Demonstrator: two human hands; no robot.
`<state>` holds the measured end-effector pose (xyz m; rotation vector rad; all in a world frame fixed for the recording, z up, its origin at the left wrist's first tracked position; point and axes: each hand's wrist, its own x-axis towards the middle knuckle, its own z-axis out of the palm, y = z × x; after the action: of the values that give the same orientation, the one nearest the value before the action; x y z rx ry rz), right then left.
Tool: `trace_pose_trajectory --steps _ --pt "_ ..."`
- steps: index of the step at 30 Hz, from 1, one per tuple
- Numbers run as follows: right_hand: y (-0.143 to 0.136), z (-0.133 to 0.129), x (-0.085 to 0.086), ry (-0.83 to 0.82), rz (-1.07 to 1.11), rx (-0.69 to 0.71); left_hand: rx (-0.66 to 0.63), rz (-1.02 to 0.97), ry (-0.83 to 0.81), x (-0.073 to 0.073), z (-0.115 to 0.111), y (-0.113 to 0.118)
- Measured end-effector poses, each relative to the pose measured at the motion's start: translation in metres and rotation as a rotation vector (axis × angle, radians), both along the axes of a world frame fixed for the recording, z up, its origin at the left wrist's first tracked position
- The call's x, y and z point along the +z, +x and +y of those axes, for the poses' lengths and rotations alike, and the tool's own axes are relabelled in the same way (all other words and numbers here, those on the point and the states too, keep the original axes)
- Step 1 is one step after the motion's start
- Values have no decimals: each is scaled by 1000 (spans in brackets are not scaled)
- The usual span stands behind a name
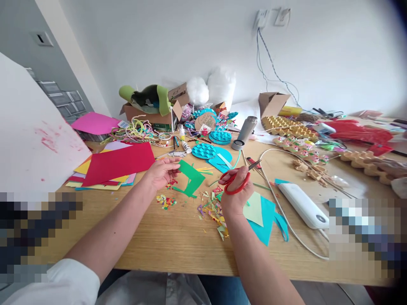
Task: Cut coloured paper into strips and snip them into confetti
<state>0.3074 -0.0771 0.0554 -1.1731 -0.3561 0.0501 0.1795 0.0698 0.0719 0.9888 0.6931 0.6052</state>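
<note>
My left hand [163,173] pinches a piece of green paper [193,180] by its upper left corner, above the table. The paper has a cut-out notch in its lower left side. In my right hand [235,197] is a pair of scissors with red handles [238,186], the blades pointing up and to the right, apart from the paper. Small round bits of coloured paper [166,202] lie below the green sheet. A heap of mixed paper scraps [213,207] is beside my right hand. Light green paper [254,208] rests on a blue sheet [266,226] to its right.
Stacked coloured sheets with a red one [121,163] on top lie at left. A grey thermos [244,133], glue bottles [186,147] and blue egg-carton pieces [204,151] stand further back. At right are a white power strip [302,206] with a looping cable and egg cartons [288,128].
</note>
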Motion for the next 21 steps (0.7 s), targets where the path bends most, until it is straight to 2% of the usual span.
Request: trace_pose_trajectory --steps 4,11,21 --pt "9 -2 3 47 23 -24 29 37 51 -1 6 17" --pt "17 -4 4 10 14 -93 51 34 150 -4 13 40" --pt "26 -2 2 93 58 -115 165 0 190 11 43 41"
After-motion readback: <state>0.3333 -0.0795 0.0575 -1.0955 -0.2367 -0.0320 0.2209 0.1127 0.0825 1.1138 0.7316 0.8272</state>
